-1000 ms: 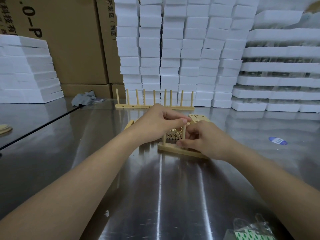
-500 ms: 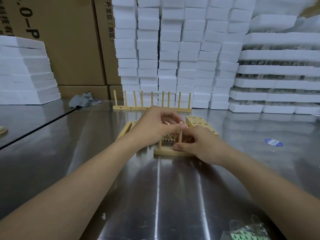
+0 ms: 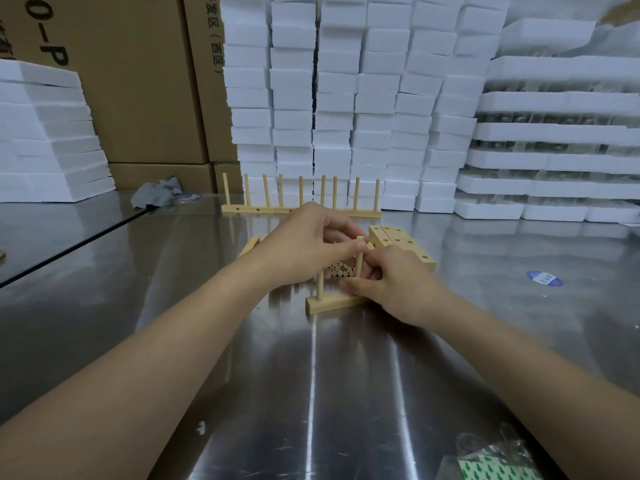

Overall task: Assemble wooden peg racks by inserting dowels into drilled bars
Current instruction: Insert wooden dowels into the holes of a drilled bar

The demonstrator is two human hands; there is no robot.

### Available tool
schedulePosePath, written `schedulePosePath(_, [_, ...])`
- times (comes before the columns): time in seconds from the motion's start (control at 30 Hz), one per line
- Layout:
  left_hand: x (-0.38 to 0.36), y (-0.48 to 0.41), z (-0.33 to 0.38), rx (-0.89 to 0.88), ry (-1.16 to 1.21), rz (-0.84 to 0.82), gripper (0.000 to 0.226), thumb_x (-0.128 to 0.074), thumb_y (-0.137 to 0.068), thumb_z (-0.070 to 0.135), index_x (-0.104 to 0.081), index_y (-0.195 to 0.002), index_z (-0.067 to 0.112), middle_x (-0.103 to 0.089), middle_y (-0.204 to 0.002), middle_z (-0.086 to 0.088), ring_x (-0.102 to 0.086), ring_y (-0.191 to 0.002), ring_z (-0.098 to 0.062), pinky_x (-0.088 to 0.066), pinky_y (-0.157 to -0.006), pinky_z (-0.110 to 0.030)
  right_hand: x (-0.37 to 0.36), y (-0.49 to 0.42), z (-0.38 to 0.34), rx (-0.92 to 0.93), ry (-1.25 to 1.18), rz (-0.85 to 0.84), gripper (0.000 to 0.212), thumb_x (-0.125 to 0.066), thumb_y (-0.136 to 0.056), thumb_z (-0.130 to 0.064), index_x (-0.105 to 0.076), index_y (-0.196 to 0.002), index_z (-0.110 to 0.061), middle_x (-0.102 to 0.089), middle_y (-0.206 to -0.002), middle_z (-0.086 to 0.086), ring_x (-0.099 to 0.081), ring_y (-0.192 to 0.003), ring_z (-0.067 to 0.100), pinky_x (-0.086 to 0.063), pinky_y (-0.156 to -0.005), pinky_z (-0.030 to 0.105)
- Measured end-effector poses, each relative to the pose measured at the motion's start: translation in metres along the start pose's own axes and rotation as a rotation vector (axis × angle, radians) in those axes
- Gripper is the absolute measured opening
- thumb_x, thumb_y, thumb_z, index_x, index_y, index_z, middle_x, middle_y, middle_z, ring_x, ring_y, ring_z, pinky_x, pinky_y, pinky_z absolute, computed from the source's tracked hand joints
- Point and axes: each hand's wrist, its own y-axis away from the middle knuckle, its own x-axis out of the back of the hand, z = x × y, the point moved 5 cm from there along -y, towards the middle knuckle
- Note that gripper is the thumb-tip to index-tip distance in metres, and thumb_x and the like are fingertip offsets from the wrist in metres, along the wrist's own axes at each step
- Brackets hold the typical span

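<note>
A short wooden bar (image 3: pixel 329 303) lies on the steel table (image 3: pixel 311 393) in front of me. One dowel (image 3: pixel 320 285) stands upright in its left end. My left hand (image 3: pixel 308 245) pinches the top of a second upright dowel (image 3: pixel 359 261) set in the bar. My right hand (image 3: pixel 391 282) holds the bar's right end down, fingers curled over it. Behind my hands lies a bundle of loose dowels (image 3: pixel 341 269), seen end-on. Drilled bars (image 3: pixel 398 242) lie just beyond my right hand.
A finished rack (image 3: pixel 301 209) with several upright dowels stands at the back. White foam blocks (image 3: pixel 346 98) and cardboard boxes (image 3: pixel 138 81) wall in the far side. A grey rag (image 3: pixel 156 194) lies back left, a plastic bag (image 3: pixel 495 459) near right, a blue sticker (image 3: pixel 544 278) on the right.
The second dowel now stands straighter in the bar, with my left thumb and finger at its top. My right hand has shifted slightly along the bar. The view has moved a little.
</note>
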Motion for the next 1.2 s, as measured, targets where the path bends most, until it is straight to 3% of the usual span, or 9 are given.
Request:
schedulePosePath(0.1, [-0.001,0.001,0.0,0.001,-0.044,0.001,0.013,-0.072,-0.103,0.019,-0.079,-0.113,0.017,-0.084,-0.095,0.004,-0.08,-0.093,-0.03,-0.064,-0.064,-0.036,-0.002,0.0,0.001,-0.015,-0.01,0.018,0.044,-0.084,-0.087,-0.044,-0.055,-0.064,-0.019,-0.056,-0.059,-0.008,-0.052,-0.059,0.009,-0.034,-0.057,0.026])
schedulePosePath(0.23, [0.004,0.003,0.004,-0.005,0.027,-0.001,0.018,-0.068,-0.105,0.029,-0.081,-0.116,0.021,-0.083,-0.103,0.011,-0.079,-0.097,-0.008,-0.065,-0.07,-0.027,-0.003,0.0,0.003,-0.029,0.031,0.06,0.047,-0.084,-0.084,-0.05,-0.053,-0.063,-0.022,-0.054,-0.052,-0.011,-0.05,-0.053,0.005,-0.032,-0.053,0.024])
schedulePosePath(0.33, [0.03,0.003,-0.004,0.023,0.181,0.256,0.029,-0.055,-0.111,0.04,-0.079,-0.113,0.022,-0.083,-0.102,0.01,-0.079,-0.093,-0.008,-0.06,-0.064,-0.022,-0.002,0.0,0.005,-0.033,0.045,0.081,0.05,-0.084,-0.08,-0.057,-0.054,-0.062,-0.022,-0.054,-0.048,-0.013,-0.05,-0.052,0.004,-0.033,-0.053,0.024])
schedulePosePath(0.43, [0.058,0.008,-0.03,0.022,-0.058,0.457,0.017,-0.063,-0.108,0.034,-0.08,-0.107,0.029,-0.081,-0.097,0.015,-0.075,-0.093,0.001,-0.056,-0.078,-0.026,0.003,0.0,0.004,-0.029,0.089,0.071,0.05,-0.082,-0.076,-0.067,-0.06,-0.067,-0.023,-0.06,-0.059,-0.011,-0.055,-0.059,0.004,-0.039,-0.055,0.026])
schedulePosePath(0.53, [0.06,0.011,-0.064,0.115,-0.495,0.242,0.021,-0.071,-0.097,0.047,-0.078,-0.117,0.041,-0.074,-0.121,0.024,-0.065,-0.118,0.001,-0.052,-0.102,-0.034,0.011,0.002,0.0,0.007,0.095,0.04,0.041,-0.084,-0.078,-0.061,-0.063,-0.069,-0.027,-0.061,-0.066,-0.013,-0.059,-0.061,-0.001,-0.039,-0.05,0.015])
schedulePosePath(0.67, [0.053,0.014,-0.076,0.149,-0.677,0.077,0.065,-0.068,-0.079,0.078,-0.071,-0.133,0.043,-0.068,-0.137,0.019,-0.059,-0.125,-0.008,-0.049,-0.101,-0.038,0.012,0.002,-0.003,0.044,0.096,-0.002,0.035,-0.084,-0.087,-0.042,-0.061,-0.067,-0.026,-0.062,-0.07,-0.011,-0.056,-0.067,0.003,-0.035,-0.054,0.017])
schedulePosePath(0.97, [0.042,0.015,-0.06,0.068,-0.794,0.195,0.035,-0.079,-0.091,0.053,-0.078,-0.124,0.04,-0.076,-0.12,0.013,-0.065,-0.115,-0.015,-0.05,-0.095,-0.038,0.007,0.002,0.0,0.012,0.049,0.005,0.041,-0.087,-0.084,-0.045,-0.059,-0.066,-0.021,-0.061,-0.065,-0.009,-0.055,-0.065,0.007,-0.037,-0.059,0.027])
schedulePosePath(1.1, [0.044,0.016,-0.047,-0.012,-0.742,0.389,0.025,-0.07,-0.099,0.05,-0.081,-0.118,0.037,-0.079,-0.117,0.011,-0.07,-0.113,-0.017,-0.05,-0.092,-0.038,0.005,0.005,-0.002,-0.006,0.042,-0.004,0.038,-0.085,-0.086,-0.044,-0.059,-0.069,-0.022,-0.061,-0.068,-0.01,-0.055,-0.066,0.007,-0.036,-0.058,0.024])
schedulePosePath(1.2, [0.05,0.016,-0.039,-0.016,-0.617,0.533,0.025,-0.064,-0.103,0.05,-0.082,-0.114,0.037,-0.078,-0.109,0.023,-0.069,-0.107,-0.004,-0.049,-0.083,-0.029,0.004,0.007,-0.003,-0.011,0.026,-0.017,0.036,-0.083,-0.089,-0.043,-0.058,-0.071,-0.024,-0.061,-0.07,-0.008,-0.056,-0.068,0.01,-0.037,-0.059,0.025])
